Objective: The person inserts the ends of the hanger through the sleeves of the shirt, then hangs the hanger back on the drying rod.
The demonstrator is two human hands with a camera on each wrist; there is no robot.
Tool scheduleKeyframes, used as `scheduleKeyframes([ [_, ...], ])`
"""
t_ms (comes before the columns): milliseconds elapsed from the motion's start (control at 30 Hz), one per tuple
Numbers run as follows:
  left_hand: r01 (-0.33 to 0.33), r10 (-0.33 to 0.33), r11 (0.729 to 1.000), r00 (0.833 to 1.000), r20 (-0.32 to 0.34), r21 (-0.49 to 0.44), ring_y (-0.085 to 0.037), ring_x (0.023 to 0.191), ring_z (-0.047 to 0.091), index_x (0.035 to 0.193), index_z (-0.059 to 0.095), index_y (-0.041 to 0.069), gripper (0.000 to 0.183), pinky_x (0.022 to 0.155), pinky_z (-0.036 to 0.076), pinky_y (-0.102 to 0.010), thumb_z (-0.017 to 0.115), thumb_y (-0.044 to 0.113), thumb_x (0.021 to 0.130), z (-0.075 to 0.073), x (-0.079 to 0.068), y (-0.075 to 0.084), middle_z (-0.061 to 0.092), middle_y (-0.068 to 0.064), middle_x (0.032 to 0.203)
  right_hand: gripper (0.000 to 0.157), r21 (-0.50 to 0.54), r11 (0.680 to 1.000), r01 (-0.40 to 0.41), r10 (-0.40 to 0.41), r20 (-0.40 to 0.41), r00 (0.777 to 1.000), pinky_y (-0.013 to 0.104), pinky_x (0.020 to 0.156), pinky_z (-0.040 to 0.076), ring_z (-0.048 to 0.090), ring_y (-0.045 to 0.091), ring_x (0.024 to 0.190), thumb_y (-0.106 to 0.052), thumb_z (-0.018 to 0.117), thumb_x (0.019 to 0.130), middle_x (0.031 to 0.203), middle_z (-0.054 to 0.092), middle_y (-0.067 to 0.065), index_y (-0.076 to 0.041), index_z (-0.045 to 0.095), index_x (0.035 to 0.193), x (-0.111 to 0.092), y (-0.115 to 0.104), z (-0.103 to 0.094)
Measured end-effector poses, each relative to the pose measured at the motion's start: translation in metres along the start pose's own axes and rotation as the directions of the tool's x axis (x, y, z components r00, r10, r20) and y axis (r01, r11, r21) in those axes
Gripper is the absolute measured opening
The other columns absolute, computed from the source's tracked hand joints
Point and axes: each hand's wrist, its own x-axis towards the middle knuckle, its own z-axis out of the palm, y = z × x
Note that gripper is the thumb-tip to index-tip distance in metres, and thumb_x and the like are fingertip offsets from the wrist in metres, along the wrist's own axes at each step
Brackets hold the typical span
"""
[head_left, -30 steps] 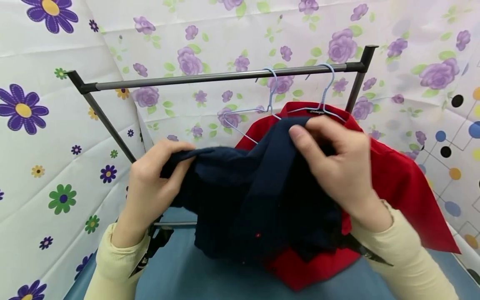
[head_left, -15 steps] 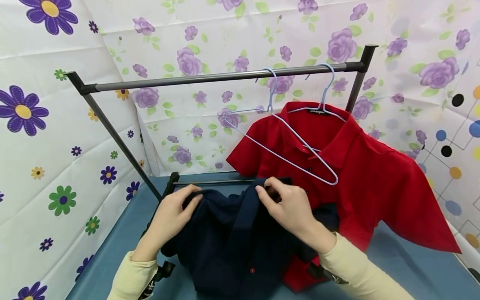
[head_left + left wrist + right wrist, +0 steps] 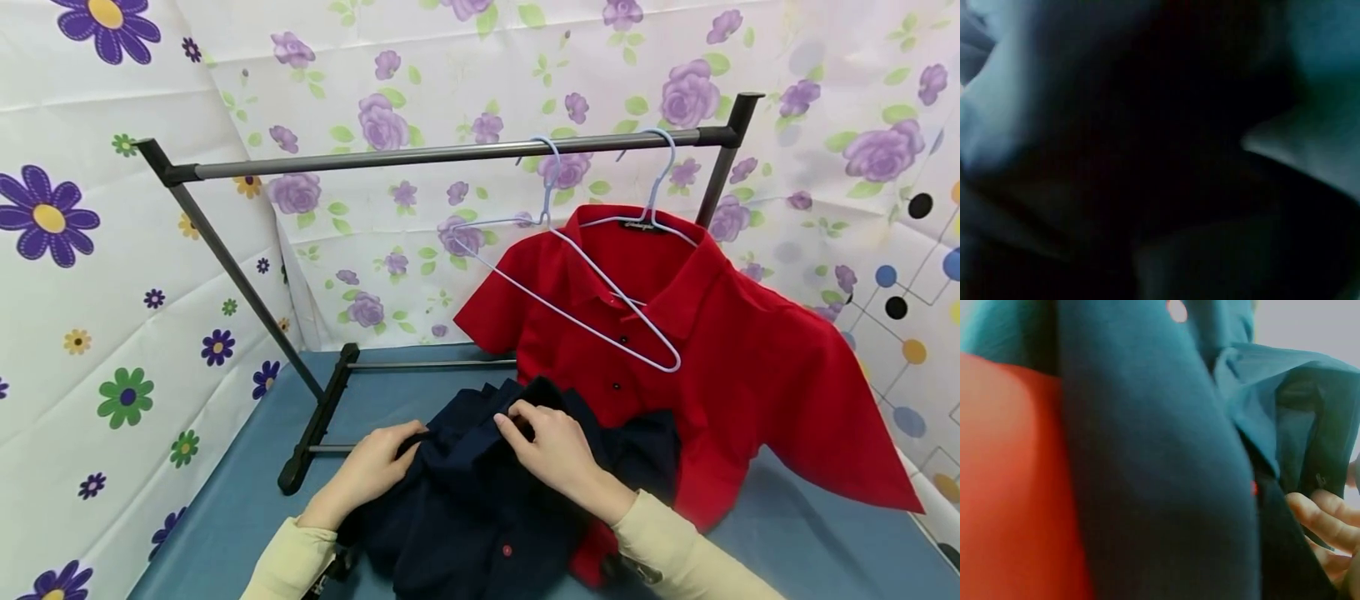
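- Left hand [image 3: 375, 467]: one, pinching an edge of the navy shirt [image 3: 457, 517] between thumb and fingers.
- Right hand [image 3: 551, 446]: one, pinching the same shirt near its upper edge, thumb opposite the fingers.
- Navy shirt: one, bunched low over the table [image 3: 225, 508], between the hands; I see a red button on its front, and part of it overlaps the red shirt [image 3: 780, 383].
- Red shirt: one, short-sleeved, hung on the rear hanger [image 3: 662, 179] at the right end of the rack [image 3: 450, 156].
- Front hanger [image 3: 577, 321]: one, pale blue, hooked on the bar just beside it, tilted before the red shirt.
- Left wrist view: dark and blurred; probably folds of navy cloth, though I cannot confirm from here.
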Motion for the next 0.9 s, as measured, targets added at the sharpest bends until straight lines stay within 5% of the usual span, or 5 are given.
scheduleKeyframes([
  [200,-0.002,0.001,0.999,1.000,0.023,0.032,-0.013,0.091,0.066,0.123,0.068,0.019,0.023,0.075,0.053,-0.036,0.060,0.014,0.102,0.005,0.001,-0.006,0.069,-0.001,0.117,0.022,0.028,1.000,0.003,-0.004,0.038,0.999,0.024,0.053,0.039,0.042,0.001,0.054,-0.042,0.060,0.102,0.062,0.046,-0.017,-0.025,0.069,0.092,0.002,0.002,0.001],
  [400,-0.039,0.053,0.992,0.991,-0.124,0.117,-0.016,0.095,0.064,0.127,0.066,0.017,0.027,0.077,0.052,-0.039,0.061,0.012,0.101,-0.021,0.001,0.011,0.064,-0.001,0.120,0.016,0.055,0.994,0.094,-0.091,-0.048,0.995,0.030,0.073,0.050,0.060,0.006,0.078,-0.031,0.064,0.101,0.085,0.068,-0.011,-0.021,0.074,0.093,0.015,0.000,-0.027],
  [633,-0.164,0.183,0.982,0.938,-0.295,0.090,-0.013,0.104,0.064,0.129,0.066,0.026,0.033,0.072,0.051,-0.033,0.063,0.010,0.100,-0.047,-0.006,0.055,0.061,0.005,0.125,0.008,0.061,0.992,0.111,-0.108,-0.048,0.993,0.038,0.084,0.048,0.058,0.019,0.104,-0.026,0.070,0.097,0.115,0.066,0.000,-0.019,0.073,0.098,0.027,0.015,-0.051],
  [767,-0.286,0.305,0.952,0.902,-0.305,0.107,-0.011,0.100,0.061,0.122,0.071,0.027,0.027,0.070,0.051,-0.029,0.065,0.014,0.100,-0.040,-0.010,0.083,0.061,0.002,0.127,0.004,0.083,0.995,0.056,-0.059,0.028,0.998,0.043,0.086,0.045,0.053,0.025,0.114,-0.020,0.071,0.096,0.131,0.058,0.004,-0.020,0.073,0.100,0.026,0.033,-0.053],
  [900,-0.340,0.368,0.929,0.887,-0.280,0.143,-0.009,0.095,0.060,0.118,0.074,0.024,0.022,0.067,0.050,-0.024,0.066,0.016,0.099,-0.023,-0.010,0.099,0.061,-0.001,0.127,0.014,0.123,0.992,0.041,-0.051,0.076,0.996,0.050,0.089,0.043,0.049,0.030,0.121,-0.009,0.068,0.094,0.138,0.054,0.007,-0.018,0.073,0.103,0.022,0.047,-0.050],
])
